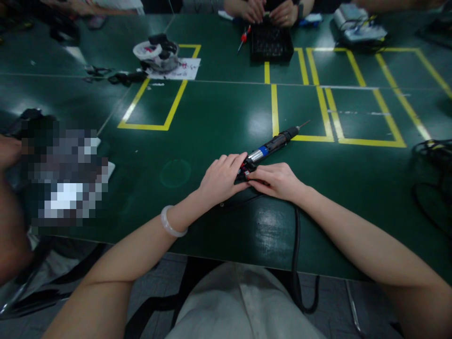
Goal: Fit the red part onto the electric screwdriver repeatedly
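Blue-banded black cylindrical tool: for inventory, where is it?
The tool is right of centre in the head view, its rear between left hand and right hand.

A slim electric screwdriver (271, 147) is held slantwise over the green tabletop (226, 117), its thin metal bit (304, 124) pointing away and to the right. Behind a mostly black front section come a blue band (263, 150) and a bare silver cylinder (254, 156). At the partly hidden rear, small red and black parts (243, 168) show, too blurred to tell apart.
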`<state>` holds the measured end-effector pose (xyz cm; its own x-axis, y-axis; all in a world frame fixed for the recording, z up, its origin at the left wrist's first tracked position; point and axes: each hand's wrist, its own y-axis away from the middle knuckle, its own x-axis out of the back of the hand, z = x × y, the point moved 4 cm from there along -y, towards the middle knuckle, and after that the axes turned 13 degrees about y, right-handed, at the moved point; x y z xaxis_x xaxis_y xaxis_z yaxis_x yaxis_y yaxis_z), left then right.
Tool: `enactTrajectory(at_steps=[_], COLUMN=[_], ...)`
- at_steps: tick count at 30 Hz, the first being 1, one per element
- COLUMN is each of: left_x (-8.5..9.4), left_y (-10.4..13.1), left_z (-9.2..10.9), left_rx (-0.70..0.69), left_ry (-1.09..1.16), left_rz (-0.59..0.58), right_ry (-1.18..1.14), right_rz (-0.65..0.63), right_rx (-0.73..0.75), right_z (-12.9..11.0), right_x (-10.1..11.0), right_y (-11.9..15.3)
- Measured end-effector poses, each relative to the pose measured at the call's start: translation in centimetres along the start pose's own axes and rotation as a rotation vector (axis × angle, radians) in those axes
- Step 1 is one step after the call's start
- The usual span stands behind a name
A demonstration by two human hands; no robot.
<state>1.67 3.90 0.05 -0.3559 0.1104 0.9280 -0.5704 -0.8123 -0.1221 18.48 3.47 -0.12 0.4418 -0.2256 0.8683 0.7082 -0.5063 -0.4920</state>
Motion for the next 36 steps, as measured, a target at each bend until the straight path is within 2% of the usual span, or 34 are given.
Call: enactTrajectory(at_steps=[11,17,23,29,36], left_x=[-0.5,-0.3,0.2,1.2,3.6], left_y=[0.0,-0.2,-0.6,-0.8,-0.8], left_z=[0.7,0.7,-0.1,-3.2,-10.2], left_rx=[0.053,0.072,0.092,0.138,0.343], left_ry=[-0.082,-0.090,-0.093,-0.112,-0.149], left_rz=[0.006,0.005,-0.011,0.006,0.055], right_ry=[-0.052,-0.190,-0.224,-0.238,-0.261], right_rz=[-0.043,-0.052,-0.056,-0.083,-0.097], right_rx=[-0.036,-0.178,-0.269,-0.327,-0.354], right_z=[0.0,0.7,1.8,2.6,3.0], right_x=[0.0,-0.2,-0.3,-0.6,-0.9], right_y=[-0.1,0.2,0.5,0.5,0.6])
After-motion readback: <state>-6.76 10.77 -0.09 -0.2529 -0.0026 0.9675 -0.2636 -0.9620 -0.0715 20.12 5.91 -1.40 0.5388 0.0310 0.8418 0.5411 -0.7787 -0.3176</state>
